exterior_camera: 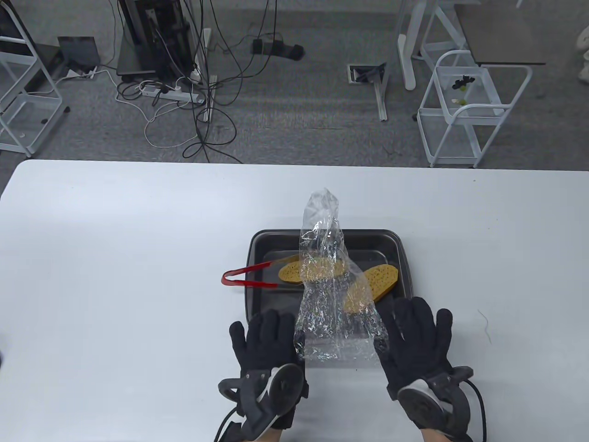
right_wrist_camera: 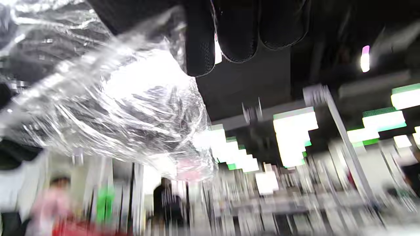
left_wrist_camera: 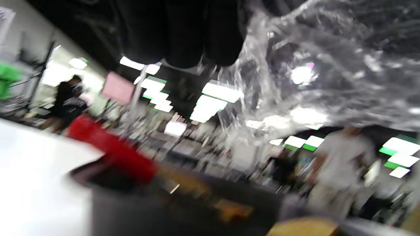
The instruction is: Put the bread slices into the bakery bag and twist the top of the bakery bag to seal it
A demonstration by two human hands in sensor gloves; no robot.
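Bread slices (exterior_camera: 313, 270) lie unbagged on the dark metal tray (exterior_camera: 395, 248), red tongs (exterior_camera: 248, 276) at its left; bagging and twisting both remain. Left hand (exterior_camera: 267, 343) and right hand (exterior_camera: 414, 340) pinch the crinkly clear bakery bag (exterior_camera: 329, 317) by its near edge, other fingers extended.

Gloved fingers (right_wrist_camera: 236, 29) hang from top edge; crumpled clear bag (right_wrist_camera: 124, 108) beside them at left, touching. Background blurred: ceiling lights (right_wrist_camera: 292, 134), ppl.

Crinkled clear bakery bag (exterior_camera: 329, 285) above two tray-bound bread slices (exterior_camera: 375, 283)
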